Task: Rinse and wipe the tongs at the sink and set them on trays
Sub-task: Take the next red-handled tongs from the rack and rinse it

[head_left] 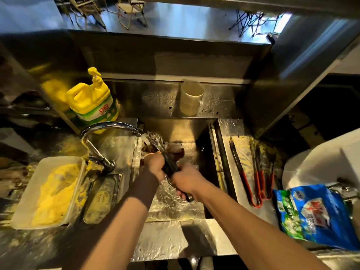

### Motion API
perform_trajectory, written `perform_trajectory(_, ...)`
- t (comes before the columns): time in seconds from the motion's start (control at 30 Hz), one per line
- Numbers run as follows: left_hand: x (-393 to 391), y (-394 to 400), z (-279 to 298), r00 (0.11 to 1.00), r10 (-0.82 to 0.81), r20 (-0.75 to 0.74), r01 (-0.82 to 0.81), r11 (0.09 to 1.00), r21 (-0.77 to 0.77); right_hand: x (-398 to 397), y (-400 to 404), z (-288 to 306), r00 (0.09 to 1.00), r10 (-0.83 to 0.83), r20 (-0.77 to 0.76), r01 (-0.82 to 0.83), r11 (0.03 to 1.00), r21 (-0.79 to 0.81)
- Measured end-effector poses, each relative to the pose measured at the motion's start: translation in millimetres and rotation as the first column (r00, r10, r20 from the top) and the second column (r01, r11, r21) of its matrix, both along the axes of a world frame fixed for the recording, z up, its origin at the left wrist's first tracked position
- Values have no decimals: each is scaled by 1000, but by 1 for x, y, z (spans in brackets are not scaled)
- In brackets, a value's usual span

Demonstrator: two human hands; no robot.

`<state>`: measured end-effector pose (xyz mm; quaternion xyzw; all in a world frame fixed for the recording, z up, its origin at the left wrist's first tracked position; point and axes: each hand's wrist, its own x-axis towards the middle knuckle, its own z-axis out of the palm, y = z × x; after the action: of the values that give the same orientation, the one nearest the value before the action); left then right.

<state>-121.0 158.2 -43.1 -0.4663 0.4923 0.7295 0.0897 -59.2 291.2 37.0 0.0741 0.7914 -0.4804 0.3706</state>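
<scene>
A pair of metal tongs with black handles (pixel 158 143) is held over the steel sink (pixel 175 209), its scalloped tips under the water running from the curved faucet (pixel 111 126). My left hand (pixel 154 165) grips the tongs around the middle. My right hand (pixel 184 179) holds the black handle end lower down. Several more tongs with red handles (pixel 257 180) lie on the wet counter to the right of the sink. A dark rag or residue lies at the sink's far end, partly hidden by my hands.
A yellow dish-soap bottle (pixel 93 100) stands behind the faucet. A white tray with yellow crumbs (pixel 48 191) sits left of the sink. A clear measuring cup (pixel 191 98) stands at the back wall. A blue bag (pixel 315 213) and a white bin (pixel 319 162) are at right.
</scene>
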Motion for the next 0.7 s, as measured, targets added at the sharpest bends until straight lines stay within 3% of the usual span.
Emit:
perform_trajectory(0.1, 2, 4, 10, 992, 87, -88, -79, 993, 85, 9, 8, 9, 998, 56, 35, -55, 998, -16)
perform_trajectory(0.2, -1, -6, 8, 968, 237, -83, -243, 967, -77, 15, 45, 18, 991, 72, 110, -72, 997, -10)
perform_trajectory(0.3, 13, -7, 6, 968, 243, -54, -249, 948, -200, 15, 69, 23, 998, -6, 64, 5, 1000, 16)
perform_trajectory(0.47, 43, -9, -13, 991, 121, -55, -121, 993, 15, 17, 78, 19, 993, -119, -22, 121, 990, 70)
perform_trajectory(0.57, 62, 0, -16, 999, -5, -37, 6, 1000, 30, 18, 83, 14, 977, -11, -214, 75, 953, 292)
perform_trajectory(0.63, 71, 7, -14, 996, -77, -45, 79, 996, 38, 18, 87, 15, 913, 256, -319, -38, 829, 559)
perform_trajectory(0.7, 77, 17, -6, 987, -153, -52, 155, 987, 29, 19, 95, 17, 865, 364, -346, -36, 732, 681)
